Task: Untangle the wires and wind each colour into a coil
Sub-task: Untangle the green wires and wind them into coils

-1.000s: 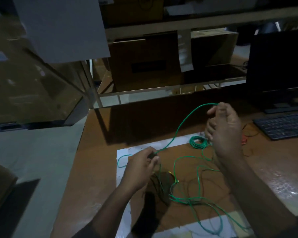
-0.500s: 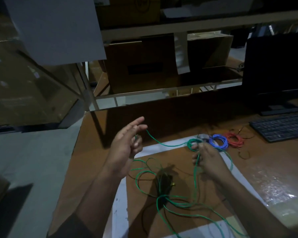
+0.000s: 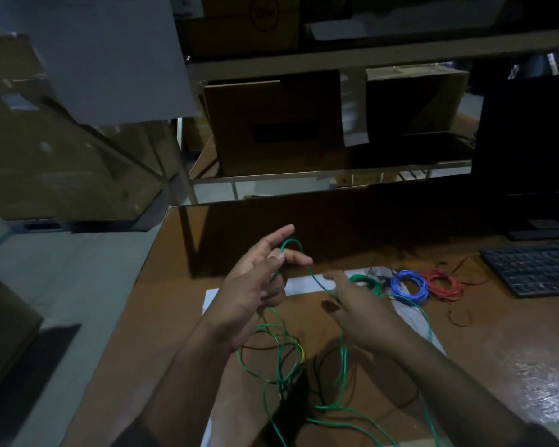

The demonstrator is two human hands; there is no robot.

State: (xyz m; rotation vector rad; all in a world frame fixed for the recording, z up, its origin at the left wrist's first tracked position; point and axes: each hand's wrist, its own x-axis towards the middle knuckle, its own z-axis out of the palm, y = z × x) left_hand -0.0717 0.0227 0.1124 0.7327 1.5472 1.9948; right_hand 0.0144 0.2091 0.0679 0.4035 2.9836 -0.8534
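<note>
My left hand (image 3: pixel 255 285) is raised over the brown table, index finger straight. It pinches the green wire (image 3: pixel 342 356), which arcs in a small loop over its fingers. My right hand (image 3: pixel 355 311) pinches the same wire a little to the right and lower. The rest of the green wire lies in loose loops below my hands, tangled with a thin black wire (image 3: pixel 323 372) and a yellow bit (image 3: pixel 301 351). Three wound coils lie in a row behind my right hand: green coil (image 3: pixel 367 281), blue coil (image 3: pixel 410 285), red coil (image 3: pixel 444 283).
A white sheet (image 3: pixel 304 283) lies under the wires. A small dark wire ring (image 3: pixel 461 317) lies right of the coils. A black keyboard (image 3: pixel 536 266) and monitor (image 3: pixel 530 140) stand at the right. Cardboard boxes (image 3: pixel 271 124) fill the shelf behind the table.
My right hand moved left, away from the green coil and toward my left hand. The wire now arcs in a loop over my left fingers.
</note>
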